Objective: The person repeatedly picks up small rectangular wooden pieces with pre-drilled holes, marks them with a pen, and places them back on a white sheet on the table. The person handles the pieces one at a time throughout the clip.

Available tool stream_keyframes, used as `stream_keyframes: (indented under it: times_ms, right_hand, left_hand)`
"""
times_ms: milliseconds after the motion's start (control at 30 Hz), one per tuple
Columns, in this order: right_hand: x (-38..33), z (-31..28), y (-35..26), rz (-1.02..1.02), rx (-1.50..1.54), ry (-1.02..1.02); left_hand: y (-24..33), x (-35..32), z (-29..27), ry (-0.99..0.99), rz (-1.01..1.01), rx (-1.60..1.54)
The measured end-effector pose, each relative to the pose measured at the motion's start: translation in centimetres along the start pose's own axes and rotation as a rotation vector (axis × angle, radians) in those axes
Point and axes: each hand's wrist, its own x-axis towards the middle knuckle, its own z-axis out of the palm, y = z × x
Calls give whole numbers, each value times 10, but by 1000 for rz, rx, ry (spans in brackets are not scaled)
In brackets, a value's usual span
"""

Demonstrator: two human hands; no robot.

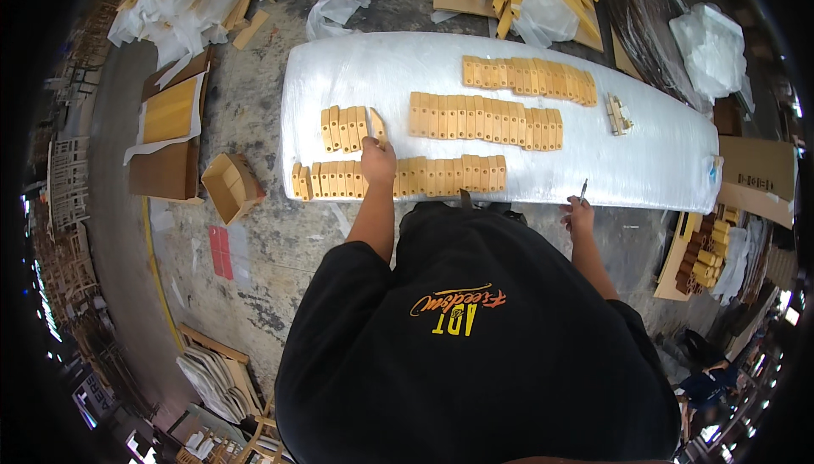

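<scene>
Black shirt fabric [475, 354] fills the foreground, and past it both forearms reach out to a long counter [661, 159] wrapped in white plastic sheet. On that sheet lie rows of small tan wooden blocks, packed side by side. Left hand [378, 159] is closed on one wooden block [377, 127], tilted up at the right end of the short row [343, 128], just above the near row [398, 177]. Right hand [579, 214] hangs off the near edge of the counter, pinching a thin pen-like tool [583, 190] that points upward. Two longer rows [485, 118] [527, 76] lie farther back, and a small separate piece [619, 114] sits well apart to the right.

Risk, as I judge it: the wrist hovers right over the near row, so a careless drag could shove those blocks out of line. Slick plastic beneath would let them slide easily. An open cardboard box [231, 186] stands on the floor to the left.
</scene>
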Motion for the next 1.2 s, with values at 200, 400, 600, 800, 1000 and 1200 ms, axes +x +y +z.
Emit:
stream_keyframes:
  times_ms: [200, 400, 600, 800, 1000, 1200]
  right_hand:
    - [2, -1, -9, -12, -41, -13]
    - [-13, -8, -20, -34, -141, -47]
    - [-70, 36, -80, -416, -189, -402]
    - [-183, 77, -199, -990, -482, -564]
    - [-202, 76, -224, -1095, -655, -436]
    - [-199, 61, -226, -1150, -609, -537]
  left_hand:
    - [18, 10, 4, -59, -149, 59]
    - [36, 35, -4, -299, -56, 189]
    - [57, 9, -52, -757, -56, -874]
    - [119, -78, -106, -1092, 175, -1295]
    - [150, -97, -129, -877, 393, -1098]
    - [159, -117, -147, -726, 525, -812]
